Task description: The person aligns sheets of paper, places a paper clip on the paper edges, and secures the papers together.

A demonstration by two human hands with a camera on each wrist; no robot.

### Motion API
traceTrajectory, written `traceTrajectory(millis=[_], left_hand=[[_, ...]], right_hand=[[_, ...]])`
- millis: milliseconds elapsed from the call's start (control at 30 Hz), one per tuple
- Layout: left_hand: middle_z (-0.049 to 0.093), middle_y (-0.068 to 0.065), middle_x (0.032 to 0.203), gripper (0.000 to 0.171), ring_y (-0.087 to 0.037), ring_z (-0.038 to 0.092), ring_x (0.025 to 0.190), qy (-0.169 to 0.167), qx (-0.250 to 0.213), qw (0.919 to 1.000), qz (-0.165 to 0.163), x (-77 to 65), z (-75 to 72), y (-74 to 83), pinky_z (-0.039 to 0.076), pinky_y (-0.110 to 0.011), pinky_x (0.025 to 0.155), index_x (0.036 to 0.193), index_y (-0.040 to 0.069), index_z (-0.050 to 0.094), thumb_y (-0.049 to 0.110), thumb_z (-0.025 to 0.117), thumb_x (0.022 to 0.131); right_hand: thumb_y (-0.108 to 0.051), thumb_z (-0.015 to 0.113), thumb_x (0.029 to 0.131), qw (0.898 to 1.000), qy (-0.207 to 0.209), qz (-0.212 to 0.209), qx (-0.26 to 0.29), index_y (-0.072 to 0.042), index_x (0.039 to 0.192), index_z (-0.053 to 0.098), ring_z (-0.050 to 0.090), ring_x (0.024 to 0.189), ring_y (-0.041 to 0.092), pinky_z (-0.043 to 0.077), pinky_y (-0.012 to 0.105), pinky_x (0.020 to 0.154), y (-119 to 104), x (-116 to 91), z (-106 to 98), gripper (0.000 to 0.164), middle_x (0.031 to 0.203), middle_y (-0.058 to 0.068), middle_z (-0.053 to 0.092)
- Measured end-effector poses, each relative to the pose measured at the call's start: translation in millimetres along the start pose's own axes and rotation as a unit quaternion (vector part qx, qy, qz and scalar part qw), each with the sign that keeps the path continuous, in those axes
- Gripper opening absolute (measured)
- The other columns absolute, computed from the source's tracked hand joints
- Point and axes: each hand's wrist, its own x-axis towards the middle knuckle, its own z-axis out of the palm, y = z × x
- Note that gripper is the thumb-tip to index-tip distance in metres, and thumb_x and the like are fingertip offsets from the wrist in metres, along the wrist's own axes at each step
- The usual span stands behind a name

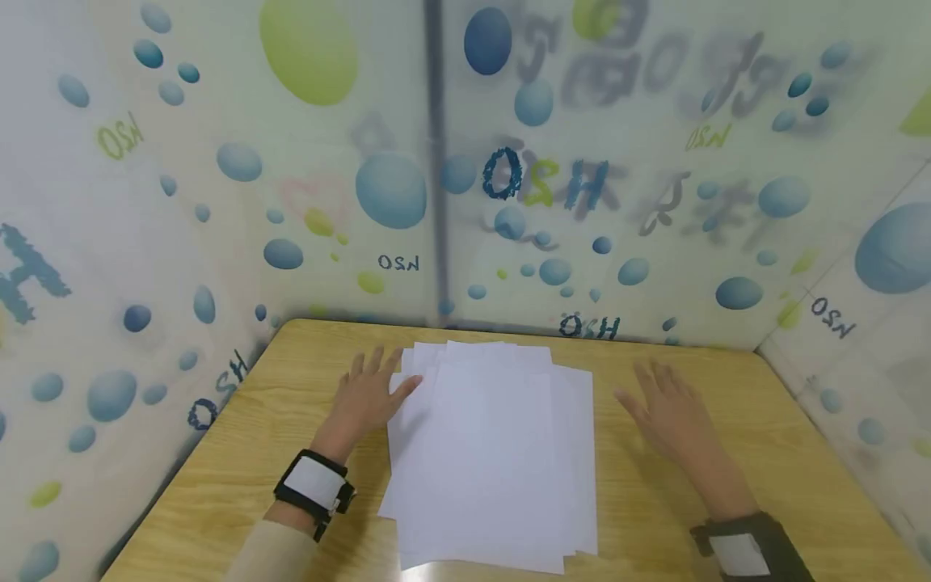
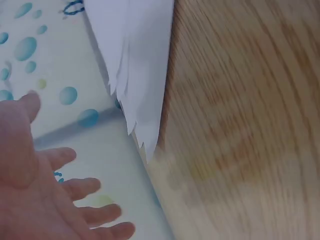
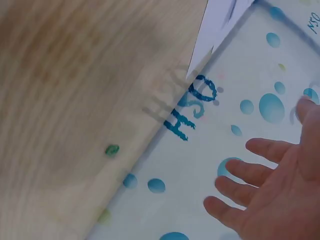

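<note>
Lower middle of the frame, paper: loose white sheets (image 1: 494, 461) lie flat on the table (image 1: 247, 444), edges staggered, one corner poking out at lower left.

Sheets, sliding: nothing seems to pin them, so a push from one side alone could skate the upper ones over the lower and fan the pile wider.

Edges, creasing: thin stuff, this; fingertips landing too hard could bend a corner, and too high they might catch only the top layers, I reckon.

Left hand (image 1: 364, 396): left of centre, fingers spread and fairly straight up the frame, thumb reaching over the pile's upper-left edge; grasping nothing. Is the thumb touching? Can't tell.

Right hand (image 1: 672, 412): right of centre, slightly blurred, fingers loosely extended, grip empty, bare wood between me and the paper.

Wrists: black band (image 1: 313, 485) on my left, dark strap (image 1: 742, 554) on my right, both forearms slanting inward from the bottom of the frame.
</note>
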Motion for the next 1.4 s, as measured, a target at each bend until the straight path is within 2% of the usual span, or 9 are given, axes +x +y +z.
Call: traceTrajectory(millis=[167,267,367,500,633,833,1033,1167,1400], left_hand=[[0.034,-0.037,0.143,0.095,-0.05,0.036,0.13,-0.052,-0.126,0.9882,-0.069,-8.4,0.3,-3.8,0.031,-0.06,0.102,0.149,-0.01,0.011,0.065,0.037,0.096],[0.027,-0.039,0.144,0.105,-0.051,0.032,0.131,-0.088,-0.206,0.9667,-0.123,-16.6,-2.7,-4.4,0.029,-0.059,0.104,0.146,-0.017,0.005,0.07,0.031,0.094],[0.04,-0.04,0.131,0.104,-0.049,0.044,0.12,-0.113,-0.305,0.9331,-0.154,-22.6,-7.6,-4.9,0.032,-0.056,0.103,0.141,-0.019,0.021,0.073,0.025,0.093],[0.048,-0.031,0.115,0.103,-0.037,0.05,0.1,-0.128,-0.442,0.8681,-0.185,-23.4,-14.6,-8.5,0.036,-0.051,0.099,0.14,-0.017,0.025,0.074,0.023,0.092],[0.038,-0.035,0.135,0.109,-0.04,0.043,0.117,-0.139,-0.508,0.8254,-0.203,-13.7,-17.8,-5.5,0.03,-0.051,0.106,0.147,-0.013,0.011,0.077,0.029,0.089],[0.037,-0.034,0.139,0.106,-0.041,0.041,0.123,-0.147,-0.526,0.8117,-0.208,-2.8,-11.3,7.6,0.027,-0.051,0.108,0.148,-0.01,0.011,0.076,0.031,0.089],[0.036,-0.035,0.141,0.101,-0.041,0.043,0.122,-0.164,-0.523,0.8149,-0.188,-2.3,-2.0,16.7,0.027,-0.052,0.107,0.149,-0.006,0.016,0.074,0.034,0.091],[0.032,-0.037,0.143,0.096,-0.042,0.043,0.123,-0.172,-0.525,0.8155,-0.171,-10.7,-5.1,10.7,0.028,-0.053,0.107,0.152,0.0,0.013,0.07,0.036,0.093],[0.036,-0.036,0.141,0.097,-0.041,0.055,0.114,-0.207,-0.507,0.8227,-0.152,-41.3,-16.5,-2.0,0.035,-0.053,0.102,0.154,0.005,0.013,0.071,0.042,0.09]], right_hand=[[-0.043,0.039,0.104,0.993,-0.073,0.028,0.087,0.012,0.14,0.037,0.039,0.124,0.053,0.032,0.063,0.099,-6.7,-9.6,-1.6,0.066,0.136,0.037,0.041],[-0.041,0.042,0.104,0.967,-0.137,0.058,0.207,0.013,0.136,0.042,0.055,0.111,0.046,0.046,0.054,0.09,-9.3,-14.3,-2.2,0.063,0.125,0.032,0.054],[-0.035,0.042,0.105,0.904,-0.199,0.092,0.368,0.017,0.137,0.036,0.057,0.109,0.042,0.05,0.048,0.086,-8.0,-16.0,-2.4,0.062,0.126,0.035,0.051],[-0.034,0.043,0.105,0.783,-0.247,0.151,0.551,0.018,0.144,0.012,0.045,0.122,0.049,0.045,0.05,0.094,-6.5,-11.2,-2.4,0.072,0.141,0.044,0.027],[-0.039,0.039,0.105,0.709,-0.255,0.187,0.63,0.014,0.147,0.001,0.035,0.13,0.051,0.037,0.052,0.102,-11.6,-1.8,-0.7,0.078,0.145,0.044,0.017],[-0.036,0.037,0.106,0.678,-0.26,0.206,0.656,0.012,0.148,0.005,0.033,0.134,0.047,0.033,0.051,0.105,-26.7,6.3,5.0,0.071,0.148,0.038,0.022],[-0.026,0.035,0.107,0.68,-0.263,0.187,0.658,0.003,0.152,0.0,0.035,0.133,0.046,0.032,0.051,0.106,-33.2,8.9,11.0,0.063,0.149,0.037,0.02],[-0.028,0.038,0.106,0.687,-0.258,0.19,0.652,0.003,0.152,0.007,0.041,0.129,0.046,0.036,0.052,0.103,-28.4,6.3,12.4,0.063,0.148,0.038,0.022],[-0.03,0.043,0.105,0.652,-0.293,0.196,0.672,0.001,0.139,0.028,0.052,0.119,0.043,0.041,0.055,0.097,-21.6,-14.2,11.0,0.049,0.139,0.033,0.042]])
